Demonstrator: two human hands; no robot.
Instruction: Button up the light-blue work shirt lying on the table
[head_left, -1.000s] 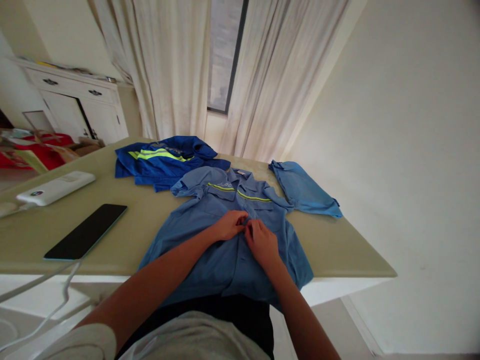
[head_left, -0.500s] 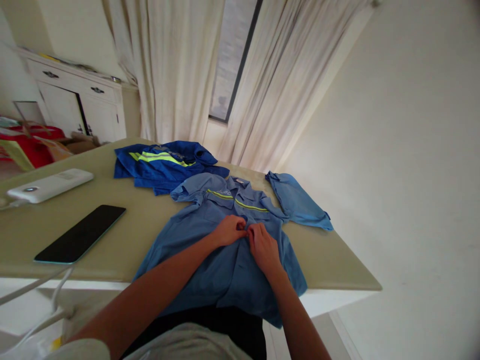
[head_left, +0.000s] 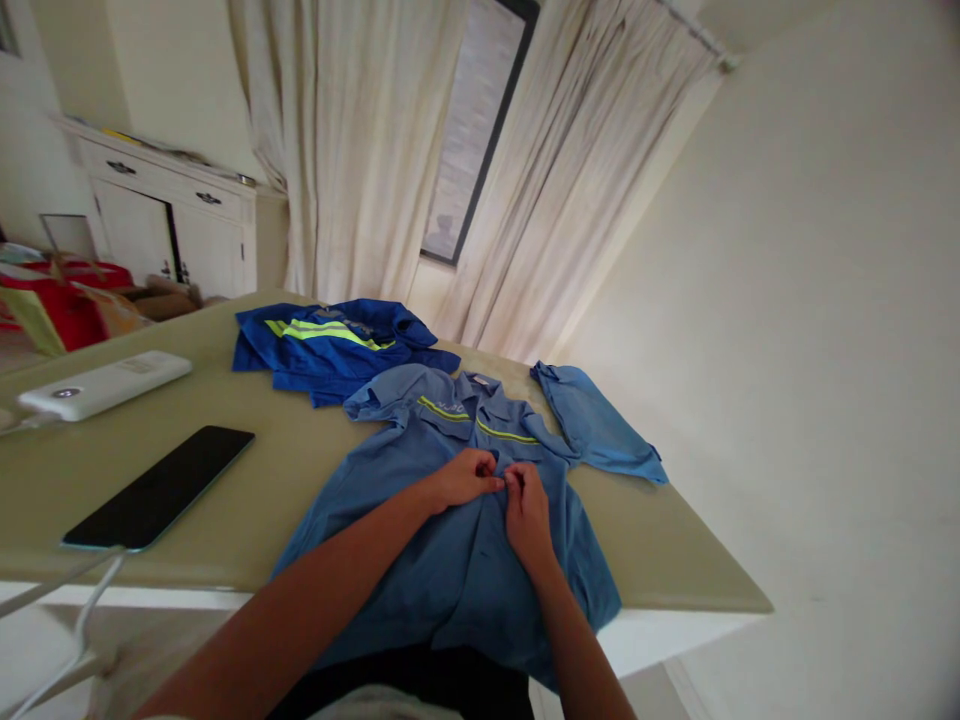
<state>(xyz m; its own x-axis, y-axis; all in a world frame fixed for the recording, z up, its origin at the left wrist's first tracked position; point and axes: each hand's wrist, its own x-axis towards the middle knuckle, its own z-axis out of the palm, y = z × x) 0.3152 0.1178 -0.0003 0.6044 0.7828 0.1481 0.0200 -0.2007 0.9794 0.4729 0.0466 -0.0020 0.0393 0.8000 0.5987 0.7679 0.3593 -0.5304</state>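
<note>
A blue-grey short-sleeved work shirt [head_left: 442,540] lies front side up before me, its collar pointing away and its hem hanging over the table's near edge. Yellow-green stripes cross its chest. My left hand [head_left: 466,478] is closed on the front opening, thumb and fingers pinched at the placket. Close beside it, my right hand [head_left: 528,505] pinches the opposite edge of the same opening. The fingertips nearly meet; any button between them is too small to make out.
A dark blue garment [head_left: 322,350] with reflective bands lies behind the shirt. Folded light blue cloth [head_left: 600,420] rests at the right. A black phone [head_left: 161,487] and a white power bank [head_left: 105,385] with cables lie on the table [head_left: 300,450] at left.
The whole view has tilted up slightly, so things sit lower in it. My hands stay at the shirt's front opening, with the right fingers now pinched more upright.
</note>
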